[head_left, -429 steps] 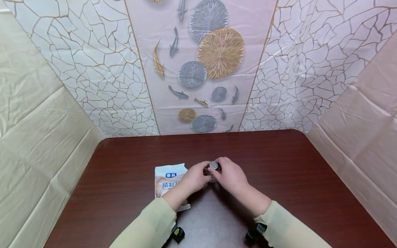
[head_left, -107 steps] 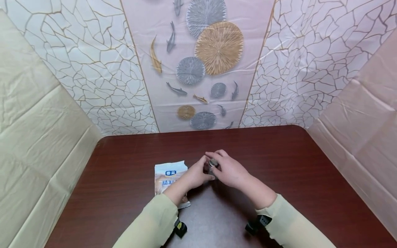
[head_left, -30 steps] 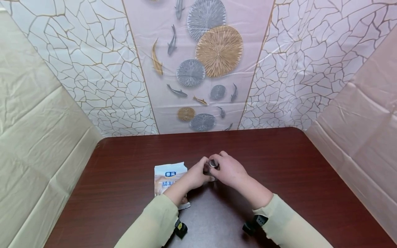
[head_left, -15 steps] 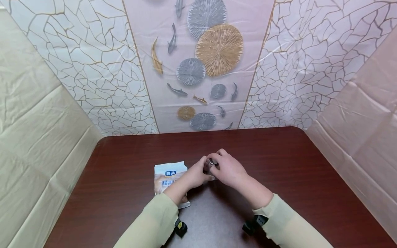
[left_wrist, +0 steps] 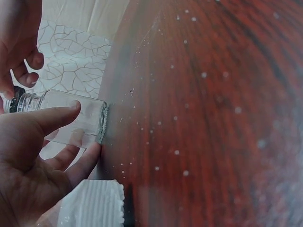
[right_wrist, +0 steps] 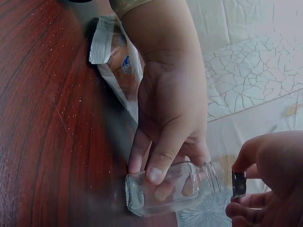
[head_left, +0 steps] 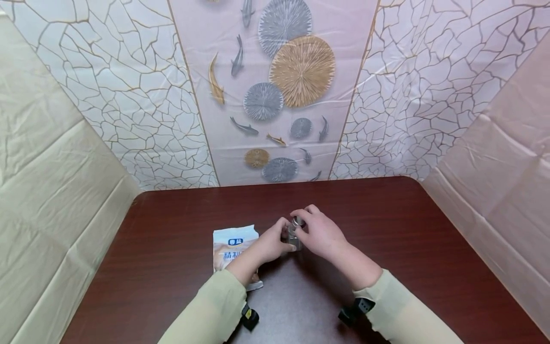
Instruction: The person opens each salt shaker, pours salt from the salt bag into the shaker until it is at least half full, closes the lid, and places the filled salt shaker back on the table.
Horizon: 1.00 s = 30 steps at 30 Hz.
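Note:
My left hand (head_left: 267,244) grips a small clear glass bottle (right_wrist: 165,191), thumb on one side and fingers on the other. The bottle stands upright with its base at the tabletop, and its threaded neck (right_wrist: 213,177) is bare in the right wrist view. My right hand (head_left: 320,234) pinches a dark screw cap (right_wrist: 239,184) between thumb and fingers. A small gap separates the cap from the bottle's mouth. Beside my left forearm lies a white and tan salt packet (head_left: 235,237) with blue lettering, partly hidden under that arm.
The dark red wooden table (head_left: 172,229) carries small white specks, visible in the left wrist view. Patterned cloth (head_left: 275,119) hangs behind the far edge, and plain beige cloth (head_left: 56,181) closes off both sides. A black wrist camera (head_left: 250,317) sits at my left cuff.
My right hand has risen slightly from the bottle's top, with the cap in its fingers. More of the glass shows between my hands. The left hand and the packet stay in place.

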Motion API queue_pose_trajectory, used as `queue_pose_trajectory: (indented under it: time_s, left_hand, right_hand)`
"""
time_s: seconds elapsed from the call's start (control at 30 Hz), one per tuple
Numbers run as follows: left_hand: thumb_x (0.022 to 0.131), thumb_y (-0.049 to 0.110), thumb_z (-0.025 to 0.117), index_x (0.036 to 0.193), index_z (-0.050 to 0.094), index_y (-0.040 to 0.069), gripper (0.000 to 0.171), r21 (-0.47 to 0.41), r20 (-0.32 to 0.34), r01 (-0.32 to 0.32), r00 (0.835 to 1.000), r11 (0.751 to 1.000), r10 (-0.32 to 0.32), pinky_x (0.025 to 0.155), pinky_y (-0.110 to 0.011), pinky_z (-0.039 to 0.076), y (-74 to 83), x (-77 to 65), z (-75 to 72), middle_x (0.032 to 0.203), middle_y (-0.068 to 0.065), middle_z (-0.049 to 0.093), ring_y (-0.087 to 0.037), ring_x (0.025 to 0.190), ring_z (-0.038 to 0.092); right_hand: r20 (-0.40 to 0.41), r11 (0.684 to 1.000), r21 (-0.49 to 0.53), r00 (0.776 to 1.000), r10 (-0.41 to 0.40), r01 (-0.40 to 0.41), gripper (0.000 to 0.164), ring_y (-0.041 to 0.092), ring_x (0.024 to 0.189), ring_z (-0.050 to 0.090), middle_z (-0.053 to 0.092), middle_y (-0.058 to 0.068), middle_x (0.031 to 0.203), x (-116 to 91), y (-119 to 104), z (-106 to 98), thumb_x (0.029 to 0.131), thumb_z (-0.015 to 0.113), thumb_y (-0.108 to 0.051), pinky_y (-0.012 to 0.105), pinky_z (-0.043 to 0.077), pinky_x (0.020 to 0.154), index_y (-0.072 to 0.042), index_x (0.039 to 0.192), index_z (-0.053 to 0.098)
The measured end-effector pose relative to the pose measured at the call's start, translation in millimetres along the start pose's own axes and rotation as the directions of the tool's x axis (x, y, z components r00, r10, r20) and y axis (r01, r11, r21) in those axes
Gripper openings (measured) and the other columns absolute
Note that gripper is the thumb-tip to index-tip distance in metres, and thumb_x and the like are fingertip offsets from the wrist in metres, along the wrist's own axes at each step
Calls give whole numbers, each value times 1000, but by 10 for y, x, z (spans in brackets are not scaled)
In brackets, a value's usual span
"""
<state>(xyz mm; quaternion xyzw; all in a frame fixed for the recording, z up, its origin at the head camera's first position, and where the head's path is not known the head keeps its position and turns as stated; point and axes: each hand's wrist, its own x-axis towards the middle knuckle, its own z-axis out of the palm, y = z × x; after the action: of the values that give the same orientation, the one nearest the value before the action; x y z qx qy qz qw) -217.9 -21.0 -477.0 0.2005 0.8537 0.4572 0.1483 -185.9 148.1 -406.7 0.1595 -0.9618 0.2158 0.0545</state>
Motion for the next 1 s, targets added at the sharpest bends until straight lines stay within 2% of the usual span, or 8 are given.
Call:
queue_pose_trajectory:
  time_s: [0.5,0.7,1.0]
  left_hand:
    - [85,9,78,114,47,17,43,-6,-16,3,1000,1000,-3,94,-40,47,9,-21,5,109,-4,66,-18,105,61]
    - [85,9,78,115,47,17,43,-9,-23,-4,1000,1000,4,94,-41,47,29,-36,-3,107,-3,66,-18,105,60]
    - [85,11,79,117,47,17,45,-6,-22,10,1000,1000,-10,95,-41,47,36,-27,-2,108,-3,65,-19,105,60]
  right_hand:
    - [-13,999,-14,999,44,-44,37,12,68,53,56,6,106,-2,224,21,86,64,-17,29,45,57,-18,122,66]
    - [33,994,-37,994,99,-98,35,16,71,55,56,6,105,12,335,45,87,64,-21,34,48,63,-17,122,66]
    - [121,980,-80,974,193,-185,34,21,79,56,57,8,106,29,479,87,90,65,-23,40,51,72,-16,123,66]
